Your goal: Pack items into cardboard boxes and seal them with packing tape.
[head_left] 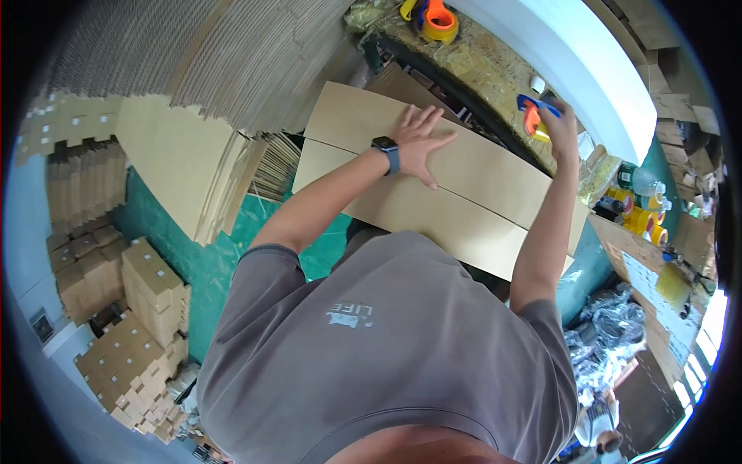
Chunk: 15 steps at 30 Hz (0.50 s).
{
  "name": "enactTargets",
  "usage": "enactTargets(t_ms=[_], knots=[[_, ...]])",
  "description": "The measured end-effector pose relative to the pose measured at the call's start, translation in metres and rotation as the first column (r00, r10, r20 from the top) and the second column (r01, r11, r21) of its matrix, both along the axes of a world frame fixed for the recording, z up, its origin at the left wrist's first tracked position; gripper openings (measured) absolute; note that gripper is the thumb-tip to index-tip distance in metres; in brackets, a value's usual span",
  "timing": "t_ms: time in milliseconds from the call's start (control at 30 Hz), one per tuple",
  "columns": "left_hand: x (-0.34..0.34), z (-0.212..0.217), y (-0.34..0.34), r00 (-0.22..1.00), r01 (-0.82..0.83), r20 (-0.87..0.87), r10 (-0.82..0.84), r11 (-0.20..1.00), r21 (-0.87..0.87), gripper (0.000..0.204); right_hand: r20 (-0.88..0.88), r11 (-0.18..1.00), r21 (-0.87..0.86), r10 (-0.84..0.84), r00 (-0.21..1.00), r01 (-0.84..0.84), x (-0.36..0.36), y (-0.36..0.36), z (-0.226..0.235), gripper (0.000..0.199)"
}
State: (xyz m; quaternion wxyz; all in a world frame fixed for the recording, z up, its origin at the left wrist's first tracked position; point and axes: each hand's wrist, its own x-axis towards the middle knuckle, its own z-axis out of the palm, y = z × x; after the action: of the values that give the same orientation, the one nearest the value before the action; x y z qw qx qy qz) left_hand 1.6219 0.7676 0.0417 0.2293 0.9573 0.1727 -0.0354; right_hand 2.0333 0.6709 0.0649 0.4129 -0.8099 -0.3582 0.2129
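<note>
A brown cardboard carton lies in front of me with its two top flaps folded down, meeting along a seam. My left hand rests on the far flap and reaches over the seam, fingers spread; a dark watch is on that wrist. Beyond the carton's right part, my right hand is closed around a blue and orange tape dispenser with yellow tape, held above the worn bench. Part of its grip is hidden by my fingers. No tape shows on the visible seam.
Another orange tape dispenser sits on the worn bench at the far side. Flat cardboard sheets stand stacked at left. Plastic bottles and yellow tape rolls lie at right, above crumpled plastic film.
</note>
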Motion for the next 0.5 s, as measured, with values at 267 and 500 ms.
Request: enactTargets(t_ms=[267, 500], knots=[[-0.002, -0.01, 0.0, 0.997, 0.055, 0.055, -0.053, 0.998, -0.033, 0.136, -0.67, 0.556, -0.702, -0.307, 0.676, -0.445, -0.039, 0.105, -0.044, 0.021], [-0.01, -0.016, 0.012, 0.997, 0.008, 0.075, -0.005, 0.999, -0.036, 0.131, -0.513, 0.722, -0.651, -0.193, 0.837, -0.233, -0.107, 0.078, 0.087, 0.037]])
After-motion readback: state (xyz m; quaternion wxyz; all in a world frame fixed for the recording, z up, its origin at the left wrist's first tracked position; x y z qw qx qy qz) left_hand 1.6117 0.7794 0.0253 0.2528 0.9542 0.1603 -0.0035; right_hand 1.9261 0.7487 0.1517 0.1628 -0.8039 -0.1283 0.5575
